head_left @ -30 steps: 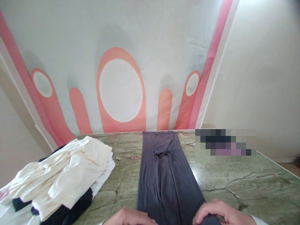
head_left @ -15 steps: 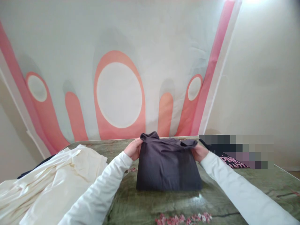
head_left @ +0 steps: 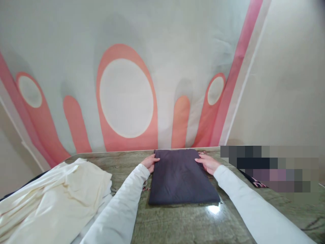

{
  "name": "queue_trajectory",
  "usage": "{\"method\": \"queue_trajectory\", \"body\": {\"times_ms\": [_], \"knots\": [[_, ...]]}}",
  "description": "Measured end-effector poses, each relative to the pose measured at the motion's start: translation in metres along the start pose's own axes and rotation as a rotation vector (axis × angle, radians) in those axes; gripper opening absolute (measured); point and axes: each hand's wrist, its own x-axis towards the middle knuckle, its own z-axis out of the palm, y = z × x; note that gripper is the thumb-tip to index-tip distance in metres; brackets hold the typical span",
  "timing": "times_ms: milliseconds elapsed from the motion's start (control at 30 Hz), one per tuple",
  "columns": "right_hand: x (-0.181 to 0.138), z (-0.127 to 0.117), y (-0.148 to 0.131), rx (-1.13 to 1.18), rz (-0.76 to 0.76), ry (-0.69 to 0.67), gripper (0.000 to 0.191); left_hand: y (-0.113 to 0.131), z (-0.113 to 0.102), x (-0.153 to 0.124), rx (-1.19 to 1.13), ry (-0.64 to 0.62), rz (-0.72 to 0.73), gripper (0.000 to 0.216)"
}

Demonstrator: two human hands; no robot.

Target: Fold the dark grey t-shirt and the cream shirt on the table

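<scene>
A dark purple-grey garment [head_left: 181, 179], folded into a neat rectangle, lies flat on the table in front of me. At its far left side, my left hand [head_left: 149, 162] grips the edge, thumb on top and the other fingers partly hidden beside or beneath the cloth. My right hand [head_left: 208, 164] pinches the far right side likewise, its thumb resting over the edge. The garment's near edge is straight and shows a thick fold, with a small dark tip at the near right corner.
Cream garments [head_left: 56, 200] lie in a loose heap on the left, with white cloth beneath. To the right, a black garment with pink lettering [head_left: 254, 179] is partly covered by a pixelated patch. The wood-patterned table [head_left: 162, 223] meets a printed backdrop [head_left: 127, 98] at its far edge.
The garment's far part, raised and bunched between both hands before, now lies folded down flat. Both hands have come slightly inward, with their thumbs over the cloth. The view has shifted slightly.
</scene>
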Motion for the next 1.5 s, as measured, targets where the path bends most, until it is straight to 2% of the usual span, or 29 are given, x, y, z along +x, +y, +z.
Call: {"method": "queue_trajectory", "body": {"times_ms": [167,333,467,600,700,767,867,933,1033,1233,1500], "knots": [[-0.004,0.001,0.001,-0.089,-0.049,0.005,0.020,-0.001,0.005,-0.002,0.035,-0.005,0.092,0.051],[0.007,-0.007,-0.003,-0.279,-0.159,0.004,0.019,0.002,0.004,0.001,0.095,0.038,0.172,0.038],[0.035,-0.014,-0.008,-0.574,-0.296,0.144,0.024,0.003,0.001,0.014,0.163,0.125,0.259,0.021],[0.055,-0.014,-0.002,-0.831,-0.452,0.278,0.024,0.001,-0.003,0.030,0.270,0.228,0.353,0.034],[0.055,-0.012,0.006,-0.978,-0.558,0.379,0.026,0.001,-0.007,0.036,0.359,0.272,0.416,0.046],[0.050,-0.009,0.008,-1.038,-0.607,0.413,0.028,0.001,-0.008,0.037,0.423,0.278,0.446,0.042],[0.044,-0.004,0.005,-1.051,-0.669,0.444,0.032,0.004,-0.005,0.036,0.516,0.260,0.473,0.026],[0.041,-0.002,0.002,-1.039,-0.707,0.484,0.033,0.006,-0.003,0.035,0.562,0.241,0.484,0.022],[0.043,-0.004,-0.001,-1.026,-0.728,0.537,0.035,0.007,-0.001,0.036,0.616,0.235,0.504,0.028],[0.057,-0.017,0.006,-1.061,-0.619,0.450,0.031,0.002,-0.012,0.041,0.788,0.297,0.537,0.032],[0.059,-0.021,0.010,-1.034,-0.621,0.558,0.039,0.001,-0.008,0.036,1.028,0.336,0.664,0.037]]}}
